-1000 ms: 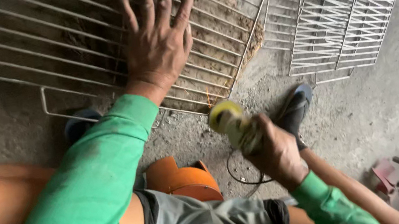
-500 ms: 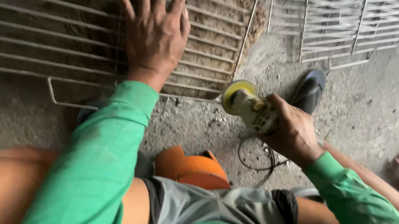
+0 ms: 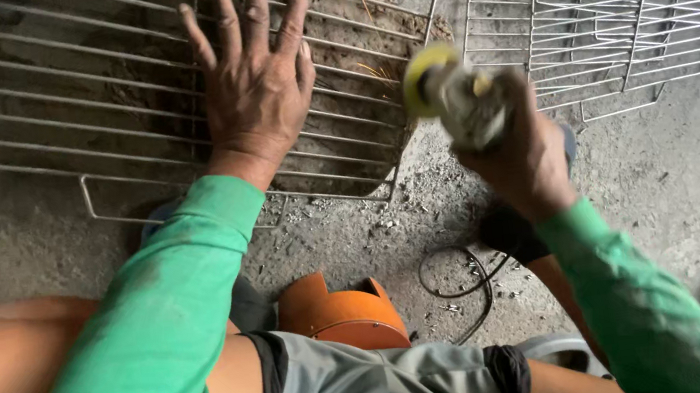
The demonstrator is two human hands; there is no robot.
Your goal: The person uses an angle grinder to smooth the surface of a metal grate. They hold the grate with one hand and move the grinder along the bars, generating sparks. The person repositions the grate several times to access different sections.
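On the concrete floor (image 3: 693, 166), seen from the head camera, a wire grid rack (image 3: 36, 104) lies flat. Left hand (image 3: 258, 91) presses on it, palm down, fingers spread and released. Right hand (image 3: 518, 155) is clenched around a blurred power tool with a yellow disc (image 3: 435, 84), raised just beside the rack's right edge. More wire racks (image 3: 615, 4) lie near. An orange stool (image 3: 343, 311) and a black cord (image 3: 463, 285) sit below.

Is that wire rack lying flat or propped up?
Flat: the wire rack lies on the concrete floor, left hand spread on it.
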